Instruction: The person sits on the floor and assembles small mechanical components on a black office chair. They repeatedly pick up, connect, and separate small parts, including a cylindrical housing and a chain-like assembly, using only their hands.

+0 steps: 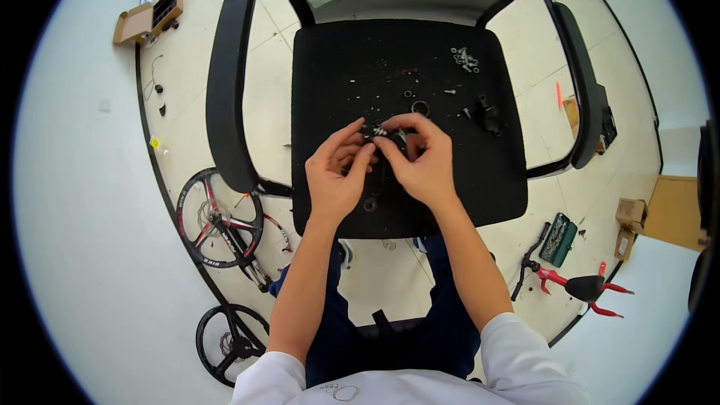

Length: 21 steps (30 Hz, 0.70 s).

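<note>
My left hand (337, 172) and my right hand (421, 161) meet above the black chair seat (330, 60). Between their fingertips they pinch a small black part (368, 131) with a silvery, ridged piece at its middle. Fingers cover much of it, so its exact kind cannot be told. Just beyond my right hand lie a metal ring (421, 108) and a short screw (450, 91). A black clamp-like part (489, 116) rests further right, and a pile of silver bolts and washers (465, 60) sits at the far right of the seat. Nearer me is a dark round washer (370, 203).
The chair's left armrest (229, 90) and right armrest (576, 82) flank the seat. On the floor at left are a spoked wheel (189, 210) and a black wheel (206, 330). At right are a green toolbox (556, 240), a red bicycle fork (551, 276) and cardboard boxes (675, 210).
</note>
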Each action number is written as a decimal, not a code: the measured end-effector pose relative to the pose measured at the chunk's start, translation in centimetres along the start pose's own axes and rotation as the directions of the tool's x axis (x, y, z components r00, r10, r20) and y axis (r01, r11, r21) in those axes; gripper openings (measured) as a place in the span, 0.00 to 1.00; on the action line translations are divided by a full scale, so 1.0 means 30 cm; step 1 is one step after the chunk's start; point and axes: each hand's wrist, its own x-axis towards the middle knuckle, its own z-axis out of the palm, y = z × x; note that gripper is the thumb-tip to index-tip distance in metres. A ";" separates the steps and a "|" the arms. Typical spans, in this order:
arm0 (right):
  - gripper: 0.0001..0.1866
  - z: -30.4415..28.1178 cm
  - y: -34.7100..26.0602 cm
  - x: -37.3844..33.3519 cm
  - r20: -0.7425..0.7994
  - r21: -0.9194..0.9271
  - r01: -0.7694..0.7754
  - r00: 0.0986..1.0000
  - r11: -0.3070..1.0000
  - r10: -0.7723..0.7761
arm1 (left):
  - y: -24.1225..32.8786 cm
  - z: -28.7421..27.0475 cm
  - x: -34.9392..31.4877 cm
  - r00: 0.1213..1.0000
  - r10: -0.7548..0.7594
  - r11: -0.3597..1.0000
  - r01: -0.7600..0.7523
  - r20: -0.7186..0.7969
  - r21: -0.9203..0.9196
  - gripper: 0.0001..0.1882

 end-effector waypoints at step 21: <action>0.06 0.007 0.016 0.014 0.077 0.113 -0.080 0.994 0.990 0.072 | 0.002 -0.027 -0.006 1.000 -0.019 1.000 0.019 -0.001 -0.012 0.19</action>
